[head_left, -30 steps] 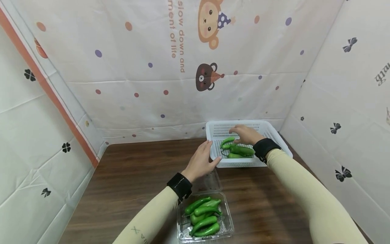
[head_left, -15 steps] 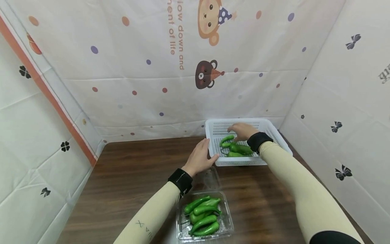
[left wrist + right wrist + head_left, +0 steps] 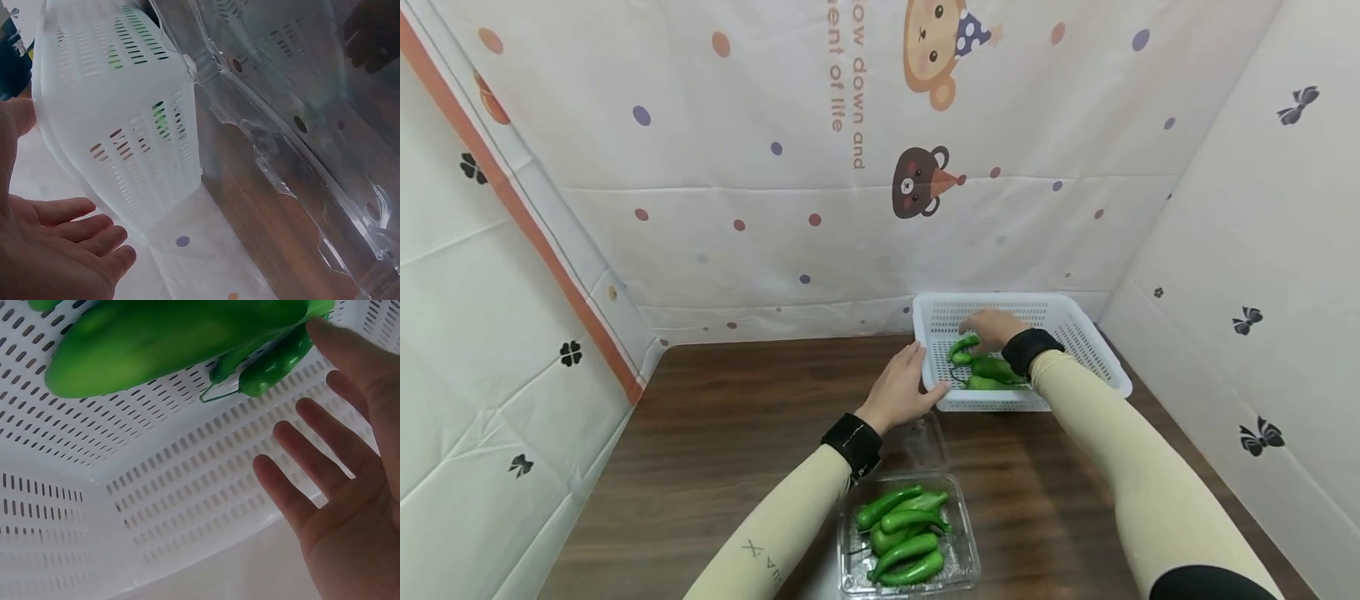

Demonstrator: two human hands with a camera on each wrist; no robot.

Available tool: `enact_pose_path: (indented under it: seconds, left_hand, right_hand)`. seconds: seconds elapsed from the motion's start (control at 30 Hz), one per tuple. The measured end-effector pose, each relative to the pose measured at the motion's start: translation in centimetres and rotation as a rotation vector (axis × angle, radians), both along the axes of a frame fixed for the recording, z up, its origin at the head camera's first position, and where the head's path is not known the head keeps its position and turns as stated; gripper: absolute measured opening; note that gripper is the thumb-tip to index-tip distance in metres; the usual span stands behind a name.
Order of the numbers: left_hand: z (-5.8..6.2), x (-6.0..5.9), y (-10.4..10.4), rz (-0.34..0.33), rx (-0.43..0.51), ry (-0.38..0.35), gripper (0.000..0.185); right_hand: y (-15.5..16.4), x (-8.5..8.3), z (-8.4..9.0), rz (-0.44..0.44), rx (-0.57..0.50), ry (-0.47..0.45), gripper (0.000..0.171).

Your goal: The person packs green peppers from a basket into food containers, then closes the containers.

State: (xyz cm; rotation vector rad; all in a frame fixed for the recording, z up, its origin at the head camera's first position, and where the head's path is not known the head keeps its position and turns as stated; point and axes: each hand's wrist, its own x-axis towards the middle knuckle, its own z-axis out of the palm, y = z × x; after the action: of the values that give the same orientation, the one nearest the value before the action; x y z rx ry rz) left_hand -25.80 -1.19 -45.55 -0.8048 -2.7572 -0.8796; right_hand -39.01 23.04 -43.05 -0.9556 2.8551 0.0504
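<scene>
From where I stand, furthest left is the left hand (image 3: 898, 387), set at the basket's near left corner, thumb up against the rim and the other fingers loosely extended beside the outer wall; it looks more like steadying than gripping. Just right of it and nearer the person, a clear tray (image 3: 967, 533) sits on the table (image 3: 722, 417) with several green peppers (image 3: 916, 522) heaped in it, its see-through lid (image 3: 928, 442) laid back toward the basket. Further right is the white basket (image 3: 1026, 402), holding a few more peppers toward its left side, a big pepper (image 3: 996, 369) among them. Over these hangs the right hand (image 3: 996, 329), its thumb and fingers wide apart with nothing between them; the thumb comes right up to a pepper, though I can't tell whether it touches. I'd call the step in hand a reach to take a pepper from the basket, and the next move seems to call for bringing thumb and fingers together round one without dragging its neighbours. Against a second ago, the right hand has edged a little left within the basket, toward the peppers; the left hand keeps its corner, and the tray's heap looks unchanged.
</scene>
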Motion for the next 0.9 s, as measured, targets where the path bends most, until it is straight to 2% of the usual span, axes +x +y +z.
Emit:
enact_pose_path:
  seconds: [0.23,0.43,0.57,0.7,0.9]
  left_hand:
    - [0.1,0.0,-0.1,0.022,-0.027,-0.046,0.077]
    - [-0.5,-0.2,-0.1,0.006,-0.031,-0.018,0.079]
    - [-0.5,-0.3,0.0,0.01,-0.026,-0.009,0.078]
    - [-0.5,-0.1,0.0,0.018,-0.028,-0.016,0.078]
    - [-0.5,0.0,-0.1,0.016,-0.029,-0.003,0.079]
  right_hand:
    - [-0.6,-0.2,-0.1,-0.063,0.012,-0.071,0.059]
    - [-1.1,-0.1,-0.5,-0.086,-0.003,-0.116,0.061]
    - [-1.0,-0.5,-1.2,-0.092,0.004,-0.091,0.059]
    - [-0.7,-0.7,-1.9,-0.046,0.048,-0.029,0.055]
    - [-0.6,-0.7,-2.7,-0.013,0.063,0.013,0.056]
